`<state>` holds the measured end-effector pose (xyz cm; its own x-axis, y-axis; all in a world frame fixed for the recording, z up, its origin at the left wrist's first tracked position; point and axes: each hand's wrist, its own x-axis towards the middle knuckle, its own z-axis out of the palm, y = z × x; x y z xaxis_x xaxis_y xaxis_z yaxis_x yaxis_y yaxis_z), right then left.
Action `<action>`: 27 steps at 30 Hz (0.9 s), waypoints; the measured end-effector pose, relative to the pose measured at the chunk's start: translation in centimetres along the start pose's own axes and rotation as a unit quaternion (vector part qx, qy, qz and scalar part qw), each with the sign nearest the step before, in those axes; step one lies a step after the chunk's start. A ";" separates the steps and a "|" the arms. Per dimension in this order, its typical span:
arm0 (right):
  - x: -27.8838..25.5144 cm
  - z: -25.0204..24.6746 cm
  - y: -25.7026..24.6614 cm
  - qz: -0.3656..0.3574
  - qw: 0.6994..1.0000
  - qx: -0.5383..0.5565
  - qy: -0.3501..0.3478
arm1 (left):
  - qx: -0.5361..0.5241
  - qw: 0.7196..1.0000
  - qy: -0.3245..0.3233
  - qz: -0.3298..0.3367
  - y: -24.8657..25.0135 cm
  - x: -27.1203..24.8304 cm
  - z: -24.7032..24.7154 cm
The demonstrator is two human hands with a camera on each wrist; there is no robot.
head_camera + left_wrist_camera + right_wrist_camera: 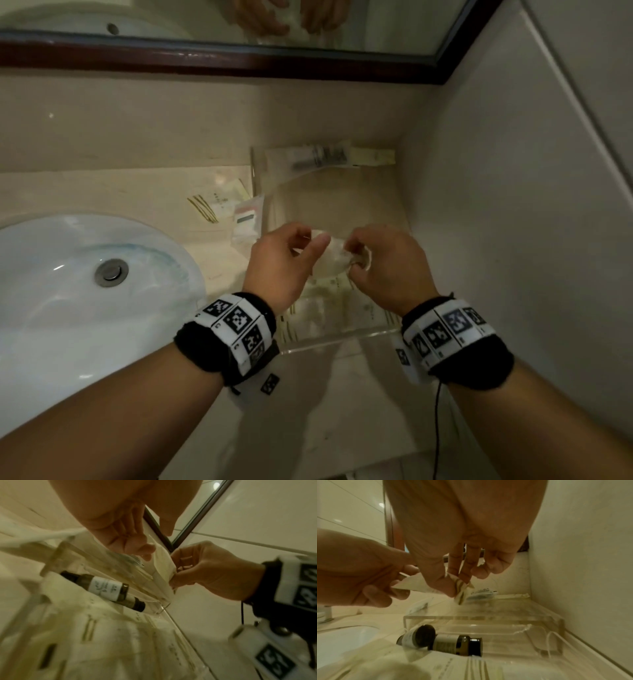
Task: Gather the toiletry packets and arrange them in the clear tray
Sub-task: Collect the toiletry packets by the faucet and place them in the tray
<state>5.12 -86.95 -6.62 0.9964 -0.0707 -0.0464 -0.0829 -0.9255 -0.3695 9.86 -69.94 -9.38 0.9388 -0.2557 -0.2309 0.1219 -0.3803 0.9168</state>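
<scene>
Both hands hold one cream toiletry packet (334,255) above the middle of the clear tray (342,337). My left hand (315,241) pinches its left end, and my right hand (352,255) pinches the crumpled right end. The same packet (163,566) shows in the left wrist view between the left hand (135,550) and the right hand (178,572). In the right wrist view the packet (419,584) hangs over the tray wall (471,618). Several packets (325,308) lie in the tray's near end. Loose packets (226,202) lie on the counter left of the tray.
Two small dark bottles (453,645) lie in the tray among the packets. A white sink (68,274) is at the left. The side wall (513,205) runs close along the tray's right edge. A framed mirror (239,58) hangs behind the counter.
</scene>
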 end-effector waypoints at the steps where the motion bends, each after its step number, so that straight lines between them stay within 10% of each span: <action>1: -0.6 0.2 0.4 -0.005 1.000 0.003 -0.001 | -0.002 1.000 -0.007 0.004 -0.1 -0.1 0.4; 12: -5.3 2.2 4.7 0.196 0.943 0.255 -0.085 | 0.083 0.996 -0.020 -0.021 -2.2 -2.4 2.1; 27: -6.4 3.8 7.2 0.279 0.956 0.033 -0.080 | 0.219 0.966 -0.141 0.000 -3.2 -4.6 5.8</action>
<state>-1.88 -91.71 -12.51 0.7819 -0.4846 -0.3922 -0.6073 -0.7343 -0.3033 3.24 -72.73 -13.10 0.8066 -0.4630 -0.3674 -0.0826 -0.7038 0.7056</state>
